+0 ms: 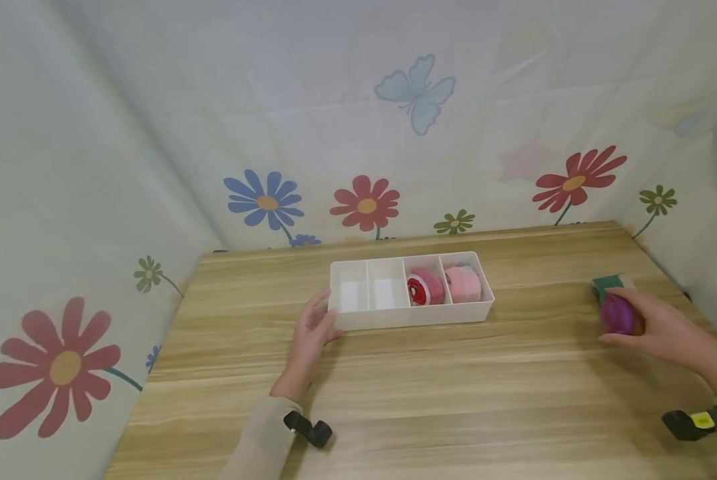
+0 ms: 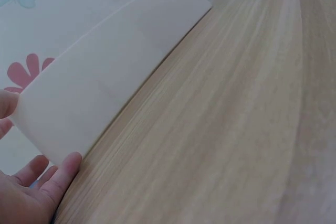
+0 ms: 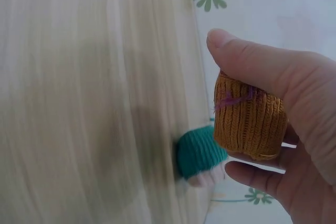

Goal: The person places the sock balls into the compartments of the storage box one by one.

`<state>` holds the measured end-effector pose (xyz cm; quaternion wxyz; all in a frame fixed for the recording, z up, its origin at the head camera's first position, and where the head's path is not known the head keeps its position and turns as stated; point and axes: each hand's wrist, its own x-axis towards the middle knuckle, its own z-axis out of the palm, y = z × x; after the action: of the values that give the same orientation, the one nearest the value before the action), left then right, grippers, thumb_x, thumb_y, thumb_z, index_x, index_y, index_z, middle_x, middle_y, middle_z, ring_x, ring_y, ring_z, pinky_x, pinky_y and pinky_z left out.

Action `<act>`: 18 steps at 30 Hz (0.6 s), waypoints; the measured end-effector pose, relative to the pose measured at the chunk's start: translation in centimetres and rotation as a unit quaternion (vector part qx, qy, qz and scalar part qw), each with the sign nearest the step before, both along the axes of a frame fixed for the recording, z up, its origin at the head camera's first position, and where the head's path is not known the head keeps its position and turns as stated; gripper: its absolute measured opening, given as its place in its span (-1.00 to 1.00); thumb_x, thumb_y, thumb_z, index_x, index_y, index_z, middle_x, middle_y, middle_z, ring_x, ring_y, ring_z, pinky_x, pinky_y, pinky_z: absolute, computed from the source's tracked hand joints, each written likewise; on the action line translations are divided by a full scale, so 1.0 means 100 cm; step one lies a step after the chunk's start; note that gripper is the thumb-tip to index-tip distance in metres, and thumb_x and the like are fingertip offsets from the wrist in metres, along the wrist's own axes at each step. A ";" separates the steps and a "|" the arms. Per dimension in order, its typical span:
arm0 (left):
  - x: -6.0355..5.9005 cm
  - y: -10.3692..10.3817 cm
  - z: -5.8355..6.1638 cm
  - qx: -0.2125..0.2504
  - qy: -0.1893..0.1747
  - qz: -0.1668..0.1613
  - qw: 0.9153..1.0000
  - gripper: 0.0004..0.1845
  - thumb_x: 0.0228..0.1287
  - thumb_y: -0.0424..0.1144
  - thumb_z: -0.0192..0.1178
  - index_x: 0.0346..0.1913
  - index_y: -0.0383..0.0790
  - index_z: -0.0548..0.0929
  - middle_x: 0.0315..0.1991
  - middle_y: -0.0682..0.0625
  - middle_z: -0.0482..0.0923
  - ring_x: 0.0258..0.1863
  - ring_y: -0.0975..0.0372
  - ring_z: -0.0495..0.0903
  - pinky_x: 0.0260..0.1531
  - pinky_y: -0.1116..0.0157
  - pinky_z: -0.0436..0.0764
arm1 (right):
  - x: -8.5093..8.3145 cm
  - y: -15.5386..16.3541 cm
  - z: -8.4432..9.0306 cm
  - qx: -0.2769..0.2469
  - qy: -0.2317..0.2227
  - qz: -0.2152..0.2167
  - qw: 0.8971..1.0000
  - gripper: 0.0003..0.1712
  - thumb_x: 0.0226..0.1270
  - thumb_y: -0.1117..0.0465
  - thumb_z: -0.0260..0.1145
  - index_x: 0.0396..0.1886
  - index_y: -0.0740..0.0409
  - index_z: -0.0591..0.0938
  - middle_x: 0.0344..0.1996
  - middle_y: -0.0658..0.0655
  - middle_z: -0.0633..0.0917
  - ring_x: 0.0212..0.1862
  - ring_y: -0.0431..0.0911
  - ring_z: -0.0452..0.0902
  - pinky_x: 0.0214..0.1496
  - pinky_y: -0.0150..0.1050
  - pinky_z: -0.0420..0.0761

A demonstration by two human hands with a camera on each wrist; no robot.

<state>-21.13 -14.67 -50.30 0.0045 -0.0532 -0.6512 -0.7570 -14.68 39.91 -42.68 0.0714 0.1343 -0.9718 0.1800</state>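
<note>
Left hand: laid flat on the wooden table, fingers straight, fingertips touching the left end of the white divider tray; nothing is gripped.
Right hand: at the table's right side, thumb and fingers curled round a rolled sock.
Rolled sock: purple in the head view; in the right wrist view an ochre ribbed cuff is presented towards the camera.
Second roll: green, lying on the table just beyond the held sock.
Tray: long axis left to right; the two right compartments hold a red-and-pink roll and a pink roll.
Hidden: the sock's far end is covered by the palm; its long axis cannot be determined.
</note>
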 end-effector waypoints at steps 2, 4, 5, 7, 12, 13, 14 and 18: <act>0.001 0.000 0.000 -0.003 0.001 0.003 1.000 -0.48 0.34 -0.16 0.11 0.32 -0.08 0.29 0.19 -0.16 0.34 0.03 0.01 0.43 -0.08 -0.11 0.52 | -0.001 -0.004 0.002 -0.003 0.003 0.004 1.000 -0.05 -0.16 0.07 0.57 0.14 0.46 0.31 -0.04 0.60 0.39 -0.18 0.40 0.43 -0.40 0.18 0.58; 0.001 0.000 0.001 -0.007 0.002 0.003 1.000 -0.49 0.34 -0.16 0.11 0.32 -0.08 0.30 0.20 -0.17 0.33 0.03 0.01 0.43 -0.08 -0.11 0.52 | -0.001 -0.007 0.003 -0.004 0.004 0.006 1.000 -0.05 -0.15 0.07 0.57 0.15 0.46 0.31 -0.05 0.58 0.40 -0.19 0.39 0.44 -0.41 0.17 0.58; 0.001 0.001 0.001 -0.008 0.002 0.003 1.000 -0.49 0.34 -0.16 0.11 0.32 -0.09 0.29 0.20 -0.18 0.33 0.04 0.00 0.43 -0.09 -0.10 0.53 | -0.001 -0.009 0.004 -0.004 0.003 0.004 1.000 -0.04 -0.15 0.05 0.57 0.16 0.46 0.31 -0.05 0.56 0.41 -0.19 0.37 0.44 -0.41 0.16 0.58; 0.001 0.001 0.002 -0.008 0.001 0.002 1.000 -0.48 0.35 -0.16 0.10 0.33 -0.10 0.29 0.21 -0.19 0.32 0.04 0.00 0.42 -0.09 -0.10 0.53 | -0.001 -0.012 0.005 -0.004 0.003 0.002 1.000 -0.04 -0.14 0.03 0.56 0.17 0.45 0.31 -0.08 0.52 0.42 -0.20 0.34 0.45 -0.43 0.12 0.59; 0.001 0.001 0.002 -0.010 -0.005 0.002 1.000 -0.47 0.34 -0.15 0.10 0.33 -0.09 0.28 0.23 -0.22 0.30 0.04 0.00 0.43 -0.09 -0.08 0.54 | -0.003 -0.019 0.007 -0.005 -0.002 -0.009 1.000 -0.03 -0.14 -0.01 0.55 0.17 0.41 0.31 -0.12 0.46 0.43 -0.21 0.32 0.44 -0.45 0.10 0.59; 0.001 0.001 0.002 -0.010 -0.005 0.002 1.000 -0.47 0.34 -0.15 0.10 0.33 -0.09 0.28 0.23 -0.23 0.30 0.04 0.00 0.43 -0.08 -0.08 0.54 | -0.004 -0.020 0.008 -0.006 -0.002 -0.010 1.000 -0.03 -0.14 -0.02 0.56 0.17 0.40 0.31 -0.12 0.46 0.44 -0.20 0.32 0.43 -0.45 0.11 0.59; 0.001 0.001 0.002 -0.012 -0.004 0.001 1.000 -0.47 0.35 -0.15 0.10 0.34 -0.09 0.27 0.23 -0.24 0.29 0.04 0.00 0.43 -0.09 -0.07 0.54 | -0.004 -0.022 0.008 -0.008 -0.003 -0.010 1.000 -0.04 -0.14 -0.02 0.55 0.17 0.39 0.32 -0.11 0.45 0.44 -0.20 0.34 0.43 -0.45 0.12 0.59; 0.001 0.001 0.002 -0.017 0.001 0.002 1.000 -0.47 0.36 -0.16 0.08 0.35 -0.12 0.25 0.23 -0.28 0.28 0.03 0.02 0.44 -0.09 -0.06 0.55 | -0.006 -0.027 0.011 -0.018 -0.002 -0.006 1.000 -0.04 -0.15 -0.03 0.56 0.17 0.37 0.32 -0.09 0.42 0.45 -0.17 0.34 0.41 -0.44 0.13 0.59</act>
<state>-20.99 -14.61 -50.06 0.0055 -0.0527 -0.6638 -0.7460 -15.29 37.16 -41.61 0.0733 0.1266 -0.9693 0.1977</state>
